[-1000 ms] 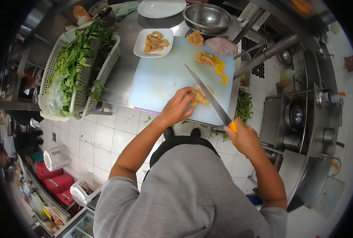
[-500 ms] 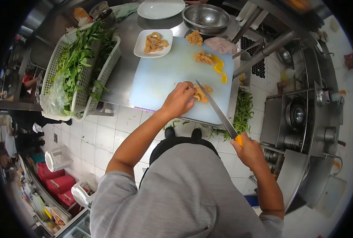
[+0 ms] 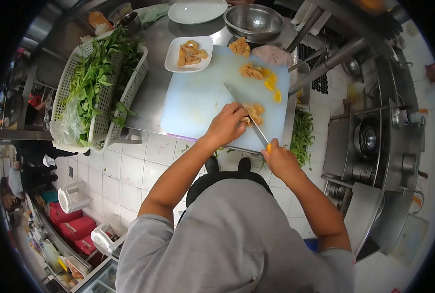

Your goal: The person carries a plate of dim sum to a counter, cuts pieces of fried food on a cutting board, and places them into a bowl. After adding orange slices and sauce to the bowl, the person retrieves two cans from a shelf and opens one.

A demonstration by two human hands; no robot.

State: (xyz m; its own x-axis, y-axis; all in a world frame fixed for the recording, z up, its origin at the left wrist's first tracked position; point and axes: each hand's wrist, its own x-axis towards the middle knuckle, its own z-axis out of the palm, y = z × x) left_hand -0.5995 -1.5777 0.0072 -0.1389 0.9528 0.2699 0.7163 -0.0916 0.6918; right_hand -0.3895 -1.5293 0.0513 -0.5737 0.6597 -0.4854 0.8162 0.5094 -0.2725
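My right hand [image 3: 282, 160] is wrapped around the yellow handle of a long kitchen knife [image 3: 259, 131]. The blade slants up and left across a piece of fried chicken [image 3: 255, 111] near the front of the white cutting board [image 3: 193, 100]. With curled fingers, my left hand [image 3: 228, 123] holds the left end of that piece, right beside the blade; the fingertips are partly hidden. Farther back on the board lie another fried piece [image 3: 251, 71], a third one [image 3: 239, 47] and several orange slices [image 3: 271, 80].
A square white dish [image 3: 171, 61] with fried pieces stands at the board's back left. Behind are an oval plate [image 3: 198, 12], a metal colander [image 3: 254, 22] and a pinkish cloth [image 3: 272, 55]. White baskets [image 3: 107, 107] of leafy greens flank the left; a metal post [image 3: 320, 71] crosses at right.
The knife has moved left and its blade now crosses the fried chicken beside my left fingers. My right hand has come in closer to the board; my left hand stays almost in place.
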